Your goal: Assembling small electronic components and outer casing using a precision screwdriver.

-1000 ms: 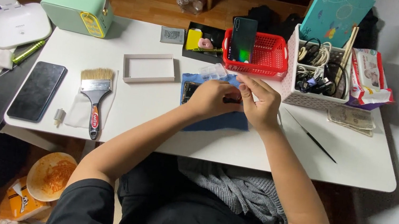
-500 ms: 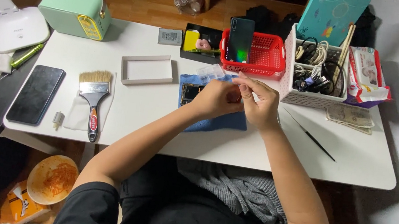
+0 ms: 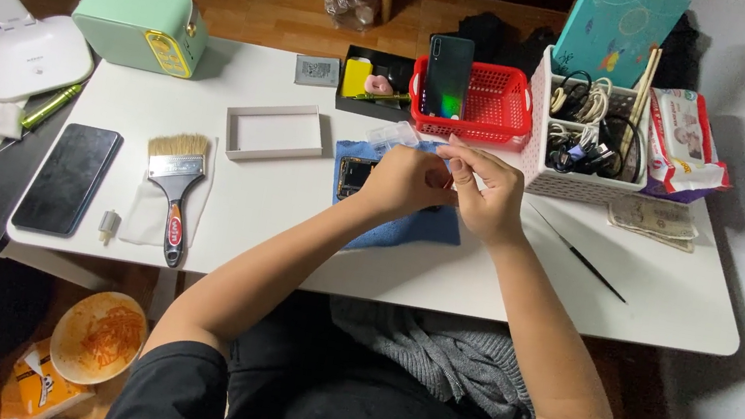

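Both hands meet over the blue cloth (image 3: 405, 225): left hand (image 3: 406, 183) steadies the dark phone part (image 3: 355, 177), right hand (image 3: 485, 190) pinches something small, seemingly mid-repair, needing precise placement.

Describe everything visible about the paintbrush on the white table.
The paintbrush lies flat on a white cloth at the table's left front, bristles pointing away from the person. It has pale tan bristles, a shiny metal ferrule and a dark handle with a red patch. Neither hand touches it; a black phone lies to its left.
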